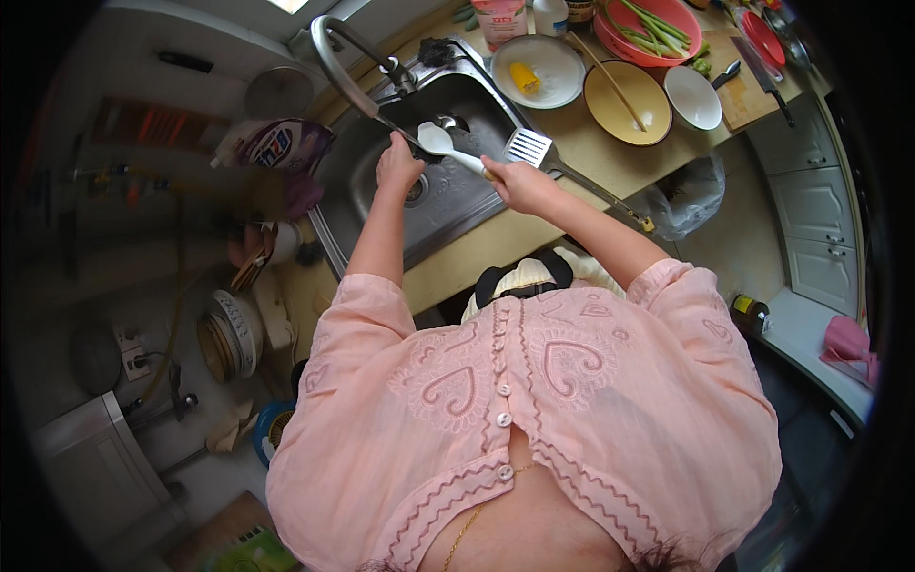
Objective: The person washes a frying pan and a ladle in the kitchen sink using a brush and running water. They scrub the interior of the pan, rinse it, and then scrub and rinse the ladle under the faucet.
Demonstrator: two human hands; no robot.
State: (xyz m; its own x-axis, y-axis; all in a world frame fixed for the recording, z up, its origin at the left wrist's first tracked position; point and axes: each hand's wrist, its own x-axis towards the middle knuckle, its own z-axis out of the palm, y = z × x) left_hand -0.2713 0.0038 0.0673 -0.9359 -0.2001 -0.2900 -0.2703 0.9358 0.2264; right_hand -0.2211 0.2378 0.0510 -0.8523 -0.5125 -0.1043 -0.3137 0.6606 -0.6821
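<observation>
My right hand [522, 185] is closed round the handle end of a white spoon [437, 139], which it holds over the sink [367, 205]. The spoon's bowl points left, toward the tap. My left hand [398, 167] is over the left part of the basin, just below the end of the curved tap [334, 71]. Its fingers are curled in, with something dark beside them that I cannot make out. Near my right hand, a slotted turner [527, 147] lies across the sink's right rim, its long handle stretching over the counter.
Right of the sink, a white plate [562, 71] holds a piece of corn. A yellow bowl [610, 119] with chopsticks, a small white bowl [693, 98] and a red basin [620, 43] of green stalks stand nearby. A knife [762, 81] lies on a cutting board [734, 105].
</observation>
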